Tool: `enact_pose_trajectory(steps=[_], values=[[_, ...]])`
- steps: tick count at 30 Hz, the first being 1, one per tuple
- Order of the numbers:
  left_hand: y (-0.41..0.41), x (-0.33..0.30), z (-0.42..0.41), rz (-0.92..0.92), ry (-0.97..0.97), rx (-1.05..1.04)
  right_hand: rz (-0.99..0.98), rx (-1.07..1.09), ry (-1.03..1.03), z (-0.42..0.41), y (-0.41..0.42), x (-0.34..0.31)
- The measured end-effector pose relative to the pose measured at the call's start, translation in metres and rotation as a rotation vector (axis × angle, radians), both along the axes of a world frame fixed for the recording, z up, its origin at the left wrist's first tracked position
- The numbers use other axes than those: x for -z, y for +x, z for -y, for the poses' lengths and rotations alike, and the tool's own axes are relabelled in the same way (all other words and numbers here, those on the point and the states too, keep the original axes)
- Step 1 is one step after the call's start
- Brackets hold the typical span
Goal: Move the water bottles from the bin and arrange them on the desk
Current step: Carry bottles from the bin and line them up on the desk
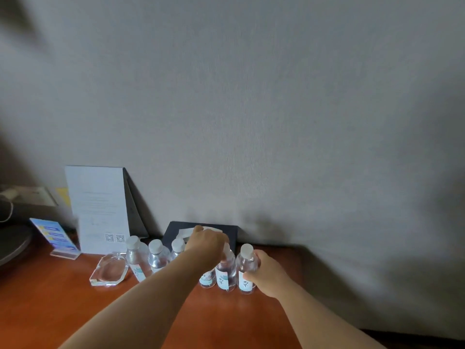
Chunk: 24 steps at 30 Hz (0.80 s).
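- Head view: we've got a row of water bottles (156,258) standing upright on the desk (50,306), close to the wall (251,96)
- Left hand (208,244) is curled over the cap end of one bottle in the middle of the row, so it's gripping that one from above
- Right hand (266,273) is wrapped round the body of the end bottle (247,268) at the right of the row, gripping it
- No bin in view, so we can't tell what's left in it
- What could go wrong, we reckon: bottles stand nearly touching, so a sideways nudge from either wrist could domino the row; the left forearm crosses right over two of them
- The glass ashtray (108,272) sits just beside the leftmost bottle, and the tissue box (226,231) is right behind
- Open room: bare desk to the right and towards us, tight at the back and left
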<state>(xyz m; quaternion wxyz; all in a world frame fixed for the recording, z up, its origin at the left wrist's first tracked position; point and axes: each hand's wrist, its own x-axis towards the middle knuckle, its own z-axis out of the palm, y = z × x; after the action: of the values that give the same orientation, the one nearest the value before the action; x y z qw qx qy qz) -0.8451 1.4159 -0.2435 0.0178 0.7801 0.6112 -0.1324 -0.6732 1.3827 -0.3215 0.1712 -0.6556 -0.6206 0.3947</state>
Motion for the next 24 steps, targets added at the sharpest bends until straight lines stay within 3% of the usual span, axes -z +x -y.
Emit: enact_pose_trajectory(steps=[10, 16, 21, 24], values=[[-0.001, 0.0, 0.01, 0.08, -0.008, -0.031, 0.05, -0.023, 0.013, 0.004, -0.002, 0.004], [-0.006, -0.007, 0.006, 0.162, -0.023, 0.06, 0.095, -0.04, -0.075, 0.01, 0.013, -0.009], [0.03, -0.067, 0.017, 0.424, -0.014, 0.068, 0.043, 0.132, -0.02, 0.054, 0.095, -0.05], [0.082, -0.106, 0.031, 0.704, -0.076, 0.097, 0.021, 0.357, 0.05, 0.075, 0.17, -0.08]])
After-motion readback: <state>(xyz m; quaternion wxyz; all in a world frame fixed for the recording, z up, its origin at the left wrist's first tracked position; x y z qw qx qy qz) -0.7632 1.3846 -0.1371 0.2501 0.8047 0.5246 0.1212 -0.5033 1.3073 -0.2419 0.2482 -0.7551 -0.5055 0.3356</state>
